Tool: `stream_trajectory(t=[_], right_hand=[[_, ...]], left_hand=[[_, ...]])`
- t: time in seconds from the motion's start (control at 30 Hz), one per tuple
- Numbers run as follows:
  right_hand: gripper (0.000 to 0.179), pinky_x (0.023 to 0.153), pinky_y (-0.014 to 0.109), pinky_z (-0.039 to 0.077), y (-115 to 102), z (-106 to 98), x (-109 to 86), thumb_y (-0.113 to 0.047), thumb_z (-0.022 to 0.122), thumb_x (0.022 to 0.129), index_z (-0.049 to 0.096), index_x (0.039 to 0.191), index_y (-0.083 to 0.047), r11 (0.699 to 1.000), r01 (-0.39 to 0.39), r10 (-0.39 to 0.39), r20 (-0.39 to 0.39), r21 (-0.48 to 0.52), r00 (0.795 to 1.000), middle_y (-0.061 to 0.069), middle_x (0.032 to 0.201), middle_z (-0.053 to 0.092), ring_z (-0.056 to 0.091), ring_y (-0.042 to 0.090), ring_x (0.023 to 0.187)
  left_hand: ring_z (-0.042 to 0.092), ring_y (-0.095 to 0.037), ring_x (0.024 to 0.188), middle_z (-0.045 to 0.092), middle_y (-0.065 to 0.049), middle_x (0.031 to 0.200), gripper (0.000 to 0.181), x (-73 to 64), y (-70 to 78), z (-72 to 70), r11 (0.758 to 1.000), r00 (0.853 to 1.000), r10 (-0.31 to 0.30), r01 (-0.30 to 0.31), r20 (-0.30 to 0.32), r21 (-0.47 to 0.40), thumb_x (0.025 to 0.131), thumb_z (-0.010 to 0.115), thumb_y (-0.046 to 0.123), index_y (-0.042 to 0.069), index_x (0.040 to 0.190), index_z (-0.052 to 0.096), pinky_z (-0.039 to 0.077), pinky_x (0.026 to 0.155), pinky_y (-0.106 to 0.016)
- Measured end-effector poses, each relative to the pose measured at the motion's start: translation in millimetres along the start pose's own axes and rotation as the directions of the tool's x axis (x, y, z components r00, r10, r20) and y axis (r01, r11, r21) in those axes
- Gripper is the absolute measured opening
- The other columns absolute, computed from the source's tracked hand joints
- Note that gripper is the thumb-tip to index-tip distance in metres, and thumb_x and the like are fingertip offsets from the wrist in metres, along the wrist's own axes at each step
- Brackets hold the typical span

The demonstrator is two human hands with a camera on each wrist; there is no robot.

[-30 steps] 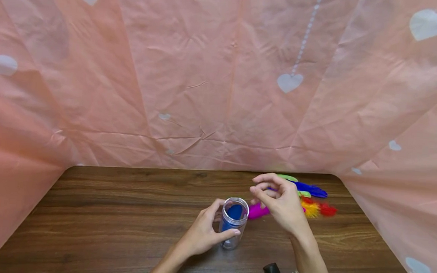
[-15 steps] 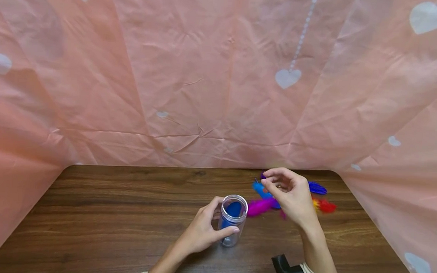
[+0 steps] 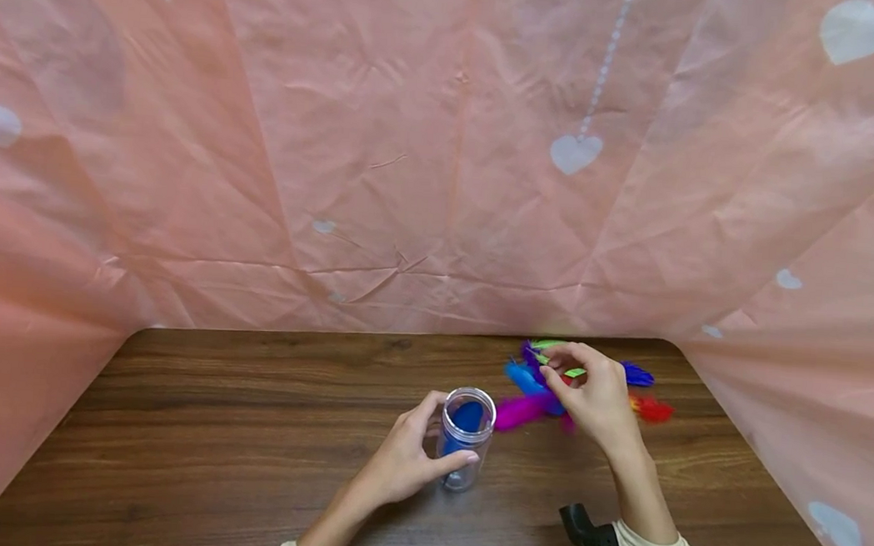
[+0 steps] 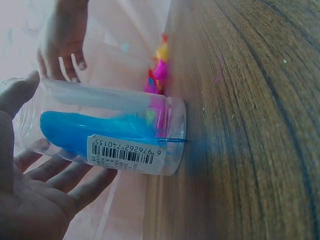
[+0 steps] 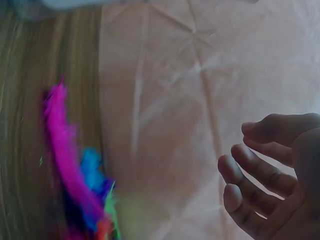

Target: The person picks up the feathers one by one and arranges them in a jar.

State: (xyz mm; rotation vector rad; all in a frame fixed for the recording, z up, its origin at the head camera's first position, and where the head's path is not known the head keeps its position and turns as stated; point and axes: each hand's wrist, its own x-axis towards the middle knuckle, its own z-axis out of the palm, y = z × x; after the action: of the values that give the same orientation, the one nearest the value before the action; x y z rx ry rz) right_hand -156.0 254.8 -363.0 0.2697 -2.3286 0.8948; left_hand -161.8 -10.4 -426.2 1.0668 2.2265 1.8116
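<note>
A clear plastic jar [image 3: 477,455] without a lid stands on the table, and my left hand [image 3: 406,463] holds it round its side with thumb and fingers. Inside leans a blue feather [image 4: 80,127], its quill towards the jar's bottom. The left wrist view also shows a barcode label [image 4: 125,154] on the jar wall. To the right, my right hand [image 3: 600,400] hovers over loose coloured feathers, fingers loosely bent with nothing between them in the right wrist view. A magenta feather [image 3: 520,412] and a light blue feather [image 3: 522,378] lie just left of that hand.
Past the right hand, a dark blue feather [image 3: 637,374] and a red feather [image 3: 656,410] stick out. The brown wooden table [image 3: 247,428] ends at a pink curtain [image 3: 383,178] with white hearts. A black angled piece [image 3: 588,533] sits at the right sleeve.
My right hand has moved right, away from the jar, then lower over the feathers, uncovering light blue and magenta ones. My left hand and the jar stay in place.
</note>
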Motion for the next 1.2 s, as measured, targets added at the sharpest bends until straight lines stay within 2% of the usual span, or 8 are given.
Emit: stream_trajectory(t=[0.27, 0.33, 0.4, 0.5, 0.63, 0.83, 1.07, 1.2], right_hand=[[0.021, 0.06, 0.012, 0.05, 24, 1, 0.3, 0.011, 0.081, 0.077, 0.075, 0.093, 0.0, 0.999, -0.027, 0.026, -0.012, -0.042, 1.0, 0.009, 0.084, 0.074, 0.069, 0.028, 0.075], [0.02, 0.06, 0.014, 0.05, 28, 2, 0.6, 0.011, 0.081, 0.077, 0.074, 0.093, 0.0, 0.998, -0.027, 0.027, -0.004, -0.057, 1.0, 0.01, 0.086, 0.074, 0.069, 0.029, 0.076], [0.019, 0.061, 0.019, 0.052, 32, 3, 0.4, 0.01, 0.081, 0.078, 0.075, 0.093, 0.0, 0.996, -0.02, 0.02, 0.005, -0.088, 1.0, 0.01, 0.087, 0.073, 0.07, 0.029, 0.077], [0.016, 0.065, 0.033, 0.055, 38, 2, -0.9, 0.007, 0.08, 0.079, 0.075, 0.092, -0.001, 0.99, -0.019, 0.022, 0.025, -0.143, 0.999, 0.01, 0.087, 0.072, 0.07, 0.03, 0.079], [0.014, 0.073, 0.05, 0.056, 45, 3, -2.3, 0.004, 0.079, 0.082, 0.075, 0.094, 0.0, 0.982, -0.059, 0.074, 0.074, -0.179, 0.995, 0.012, 0.088, 0.073, 0.071, 0.033, 0.083], [0.015, 0.078, 0.054, 0.056, 54, 8, -3.0, 0.001, 0.078, 0.084, 0.074, 0.098, 0.002, 0.969, -0.126, 0.158, 0.14, -0.215, 0.977, 0.015, 0.091, 0.074, 0.071, 0.035, 0.088], [0.014, 0.065, 0.043, 0.05, 62, 13, -6.0, -0.002, 0.081, 0.084, 0.074, 0.097, -0.001, 0.953, -0.129, 0.196, 0.234, -0.273, 0.952, 0.013, 0.09, 0.072, 0.061, 0.028, 0.077], [0.018, 0.07, 0.048, 0.054, 65, 16, -7.4, -0.007, 0.082, 0.084, 0.075, 0.1, -0.001, 0.943, -0.132, 0.23, 0.313, -0.305, 0.921, 0.016, 0.097, 0.072, 0.062, 0.032, 0.083]], left_hand=[[0.07, -0.03, 0.112, 0.071, -0.014, 0.119, 0.051, -1.0, -2.5, 1.2, 1.0, 1.0, -0.003, 0.003, -0.003, 0.008, 0.088, 0.085, 0.016, 0.002, 0.128, 0.056, 0.058, 0.099, -0.037], [0.069, -0.03, 0.113, 0.071, -0.014, 0.12, 0.051, -0.9, -2.3, 1.4, 1.0, 1.0, -0.003, 0.003, -0.006, 0.01, 0.088, 0.085, 0.016, 0.003, 0.128, 0.056, 0.058, 0.099, -0.037], [0.069, -0.03, 0.113, 0.071, -0.014, 0.121, 0.051, -0.7, -2.1, 1.5, 1.0, 1.0, -0.005, 0.005, -0.006, 0.008, 0.088, 0.085, 0.016, 0.003, 0.128, 0.056, 0.058, 0.099, -0.036], [0.069, -0.03, 0.114, 0.07, -0.014, 0.122, 0.051, -0.3, -1.7, 1.6, 1.0, 1.0, -0.004, 0.004, -0.005, 0.011, 0.088, 0.085, 0.016, 0.003, 0.128, 0.056, 0.058, 0.099, -0.036], [0.069, -0.03, 0.114, 0.07, -0.015, 0.122, 0.051, 0.2, -1.2, 1.4, 1.0, 1.0, 0.003, -0.003, -0.004, 0.011, 0.088, 0.085, 0.016, 0.003, 0.128, 0.056, 0.058, 0.099, -0.036], [0.069, -0.03, 0.113, 0.071, -0.014, 0.121, 0.051, 0.4, -1.1, 0.7, 1.0, 1.0, 0.007, -0.007, -0.006, 0.013, 0.088, 0.085, 0.016, 0.003, 0.128, 0.056, 0.058, 0.098, -0.036], [0.069, -0.03, 0.114, 0.071, -0.015, 0.121, 0.051, 0.3, -1.6, 0.1, 1.0, 1.0, 0.008, -0.008, -0.003, 0.009, 0.088, 0.085, 0.016, 0.003, 0.128, 0.056, 0.058, 0.099, -0.037], [0.069, -0.03, 0.113, 0.071, -0.015, 0.121, 0.051, 0.3, -2.3, -0.4, 1.0, 1.0, 0.009, -0.009, -0.003, 0.01, 0.088, 0.085, 0.016, 0.003, 0.128, 0.055, 0.058, 0.099, -0.036]])
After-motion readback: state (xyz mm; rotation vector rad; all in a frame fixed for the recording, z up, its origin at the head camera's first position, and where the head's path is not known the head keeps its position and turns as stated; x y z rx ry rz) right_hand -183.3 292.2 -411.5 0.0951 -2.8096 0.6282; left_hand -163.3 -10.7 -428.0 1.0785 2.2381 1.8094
